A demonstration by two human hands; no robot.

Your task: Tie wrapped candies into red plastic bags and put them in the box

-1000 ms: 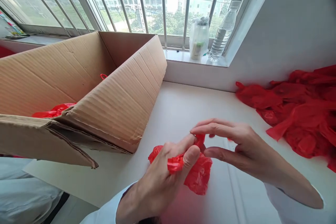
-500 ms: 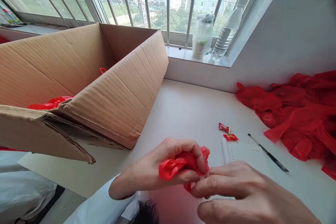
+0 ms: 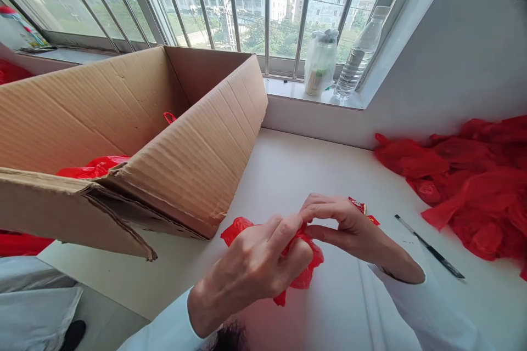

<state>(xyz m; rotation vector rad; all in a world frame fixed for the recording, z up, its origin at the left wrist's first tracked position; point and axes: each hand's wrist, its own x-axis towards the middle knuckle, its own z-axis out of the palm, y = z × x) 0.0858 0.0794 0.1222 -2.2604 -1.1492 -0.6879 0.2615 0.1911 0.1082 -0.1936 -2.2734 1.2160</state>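
Observation:
A crumpled red plastic bag is gathered over the white table. My left hand is closed round its middle, and folds of the bag stick out on both sides of the fist. Thumb and fingers of my right hand pinch at the bag's upper edge, touching the left hand's fingertips. Behind my right wrist lie two small red wrapped candies, partly covered by the hand.
An open cardboard box with red plastic bags in it stands at left. A utility knife lies at right, before a heap of red bags. On the sill are a plastic bottle and a bagged cup.
My right hand has moved up and away from me to the bag's upper edge, now partly hiding the candies. My left hand has turned back-up, and the bag spreads out more.

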